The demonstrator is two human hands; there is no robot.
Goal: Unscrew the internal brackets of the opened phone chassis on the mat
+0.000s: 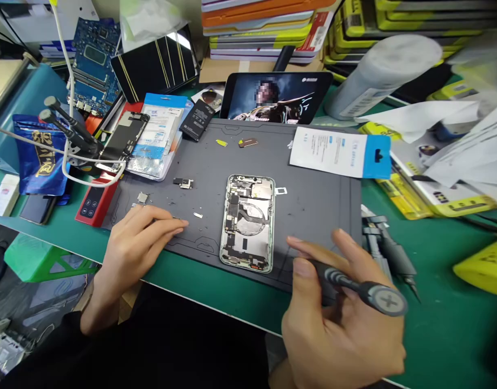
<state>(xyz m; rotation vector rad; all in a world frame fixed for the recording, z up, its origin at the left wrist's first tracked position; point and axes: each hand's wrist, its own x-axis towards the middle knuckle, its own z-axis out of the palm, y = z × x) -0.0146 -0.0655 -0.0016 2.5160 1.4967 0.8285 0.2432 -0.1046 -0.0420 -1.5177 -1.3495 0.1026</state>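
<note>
An opened phone lies on the dark grey work mat, its inner boards and a round coil showing. My right hand is closed around a dark screwdriver to the right of the phone. The cap of its handle, marked with a cross, points toward me; its tip is hidden. To the left of the phone, my left hand rests low over the mat, fingers pressed together. What they pinch, if anything, cannot be made out. Near it lie a small metal part, a camera module and a tiny bracket.
A SIM tray lies right of the phone. Behind are a battery, a tablet and a white-blue packet. Grey screwdrivers lie right of the mat; a red device stands at left, beneath a white cable.
</note>
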